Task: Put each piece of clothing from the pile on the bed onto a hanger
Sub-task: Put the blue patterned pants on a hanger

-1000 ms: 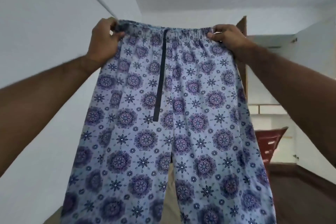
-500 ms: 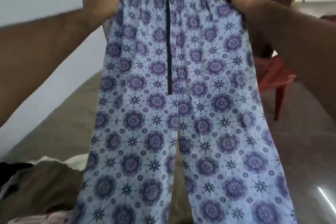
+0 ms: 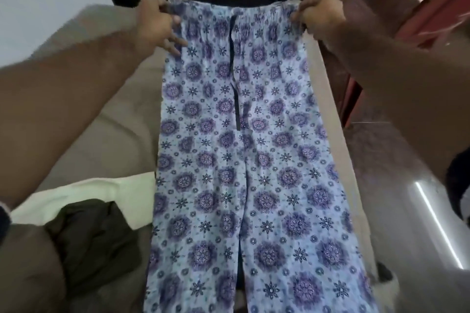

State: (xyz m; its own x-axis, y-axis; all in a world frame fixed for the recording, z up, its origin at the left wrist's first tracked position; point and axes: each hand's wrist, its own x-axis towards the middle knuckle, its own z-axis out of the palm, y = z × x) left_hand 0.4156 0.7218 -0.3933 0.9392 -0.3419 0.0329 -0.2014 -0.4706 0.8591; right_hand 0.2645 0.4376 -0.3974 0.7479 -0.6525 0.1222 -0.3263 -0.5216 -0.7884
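Both hands, left hand (image 3: 156, 24) and right hand (image 3: 319, 14), pinch the elastic waistband of the pale blue floral-print cotton trousers (image 3: 244, 160); I keep it taut and level over the beige bed (image 3: 122, 99) before folding.

The trousers (image 3: 241, 160) hang spread in the middle, over the bed (image 3: 122, 99). The left hand (image 3: 155, 25) grips the waistband's left corner, the right hand (image 3: 320, 15) its right corner. To the lower left, 2 garments lie on the bed: a folded one (image 3: 94, 244) on top of another (image 3: 84, 193). The floor (image 3: 407, 211) lies to the right.
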